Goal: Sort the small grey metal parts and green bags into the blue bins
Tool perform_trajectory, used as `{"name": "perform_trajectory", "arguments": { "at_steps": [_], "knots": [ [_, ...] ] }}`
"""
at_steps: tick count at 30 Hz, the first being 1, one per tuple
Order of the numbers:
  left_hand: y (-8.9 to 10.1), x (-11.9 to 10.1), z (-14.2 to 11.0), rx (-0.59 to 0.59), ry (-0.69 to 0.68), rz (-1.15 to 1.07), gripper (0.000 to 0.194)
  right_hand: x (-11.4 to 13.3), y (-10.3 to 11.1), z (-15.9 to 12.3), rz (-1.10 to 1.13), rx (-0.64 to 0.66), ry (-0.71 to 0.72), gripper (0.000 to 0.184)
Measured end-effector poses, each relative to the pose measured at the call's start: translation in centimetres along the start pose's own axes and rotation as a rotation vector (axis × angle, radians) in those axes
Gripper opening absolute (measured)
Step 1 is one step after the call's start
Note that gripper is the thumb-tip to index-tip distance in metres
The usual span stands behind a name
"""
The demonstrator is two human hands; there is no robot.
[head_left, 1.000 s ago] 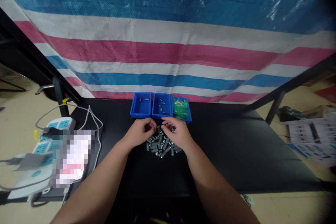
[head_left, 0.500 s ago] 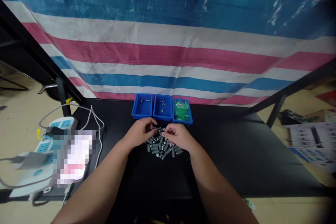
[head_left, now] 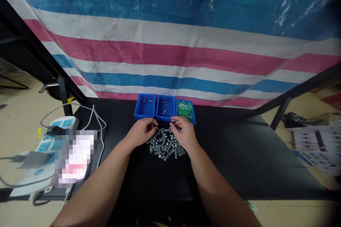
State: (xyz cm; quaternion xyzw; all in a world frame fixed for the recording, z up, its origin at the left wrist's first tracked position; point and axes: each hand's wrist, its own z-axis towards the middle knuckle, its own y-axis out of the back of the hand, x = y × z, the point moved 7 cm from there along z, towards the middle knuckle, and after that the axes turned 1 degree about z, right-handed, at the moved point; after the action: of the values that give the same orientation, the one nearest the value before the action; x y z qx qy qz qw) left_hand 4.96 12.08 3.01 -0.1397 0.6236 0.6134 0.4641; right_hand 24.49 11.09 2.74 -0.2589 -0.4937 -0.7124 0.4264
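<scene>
A loose pile of small metal screws and grey cylindrical pieces (head_left: 163,147) lies on the black table. At the pile's left edge is my left hand (head_left: 142,132), its fingers curled in toward the thumb; whatever they hold, if anything, is too small to make out. My right hand (head_left: 185,133) hovers over the right side of the pile, close to the bins' front edge, thumb and index finger apart. Behind the hands, the middle blue bin (head_left: 159,116) contains several small screws (head_left: 164,112). Two grey cylindrical pieces (head_left: 150,100) rest in the left blue bin (head_left: 136,110).
The right blue bin (head_left: 194,117) holds clear bags with green contents (head_left: 184,110). On the left lie a white power strip (head_left: 39,170), cables (head_left: 102,142) and a pixelated phone-like device (head_left: 77,158). A striped plastic sheet (head_left: 170,55) hangs behind the table.
My right hand has moved up toward the bins and its thumb and index finger have parted. Another screw shows near the front of the middle bin. My left hand has barely shifted.
</scene>
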Motion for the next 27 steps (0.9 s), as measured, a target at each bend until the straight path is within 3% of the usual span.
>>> {"name": "perform_trajectory", "arguments": {
  "at_steps": [7,12,14,18,20,27],
  "knots": [
    [-0.2,0.3,0.0,0.014,0.002,0.070,0.014,1.8,-2.6,-0.6,-0.323,0.289,0.062,0.014],
    [-0.5,0.2,0.0,0.030,-0.026,0.087,0.015,2.0,-4.2,-0.7,-0.497,0.323,0.090,0.008],
    [-0.2,-0.1,0.0,-0.024,-0.049,0.102,0.019,2.0,-4.4,-0.6,-0.506,0.342,0.095,0.008],
    [1.6,-0.8,-0.4,-0.290,-0.096,0.235,0.024,1.9,-3.8,-0.6,-0.453,0.363,0.075,0.010],
    [2.0,-0.9,-0.6,-0.354,-0.083,0.312,0.028,1.7,-3.1,-0.6,-0.396,0.335,0.051,0.010],
    [0.4,-0.8,-0.3,-0.207,-0.084,0.462,0.047,0.3,-2.3,-0.2,-0.012,0.201,-0.056,0.005]
  ]
}}
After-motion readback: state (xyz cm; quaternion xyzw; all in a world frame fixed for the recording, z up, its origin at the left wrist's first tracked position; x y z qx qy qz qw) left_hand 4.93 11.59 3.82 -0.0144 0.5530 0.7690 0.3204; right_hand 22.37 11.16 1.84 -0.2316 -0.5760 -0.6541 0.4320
